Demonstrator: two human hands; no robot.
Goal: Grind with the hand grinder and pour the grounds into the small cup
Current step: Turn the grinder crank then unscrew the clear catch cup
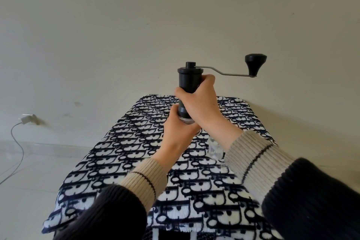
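Grinder (189, 82) above table (109, 161); cup (215, 149) right.

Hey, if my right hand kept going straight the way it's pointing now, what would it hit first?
The right hand already grips the hand grinder, so that body blocks it at once. Beyond the grinder only the bare wall shows, though depth is unclear.

Soft, even daylight, wide-angle view

My view is evenly lit, without glare; the wall (175, 15) shades slightly darker toward the corners. My sleeves (303, 198) loom large and stretched at the bottom edge, the floor line bows, and the patterned cloth (204, 191) stays fairly sharp.
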